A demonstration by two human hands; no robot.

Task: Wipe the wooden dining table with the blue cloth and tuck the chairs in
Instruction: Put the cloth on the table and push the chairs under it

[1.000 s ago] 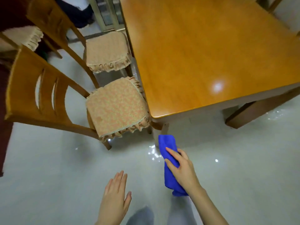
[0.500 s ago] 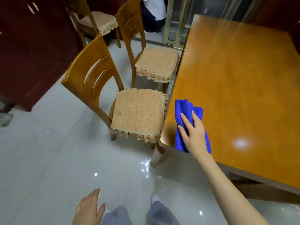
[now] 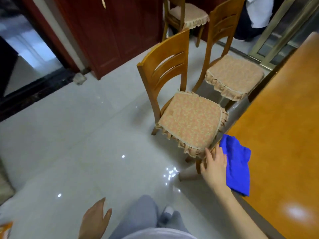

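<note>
Widest of all, we have the pale glossy floor, which runs open from our feet out to the left and up to the dark red cabinet doors at the far side. On the right, the wooden dining table fills the frame, its long left edge slanting away from us and its rounded near-left corner just ahead. Along that edge stand two chairs. The near chair is angled, backrest out toward the open floor, and the frill of its cushion hangs just beside the table corner. The second chair stands farther along, seat close to the table edge. A third chair stands well apart by the cabinet. Our grey trouser legs show at the bottom. Now the blue cloth: it lies crumpled on the table's near-left corner, right along the edge. The right hand sits at the cloth's left border, fingers straight and slightly apart, thumb out toward the cushion frill, gripping nothing. The left hand hangs low on the near left, fingers together and relaxed, thumb apart, holding nothing.
</note>
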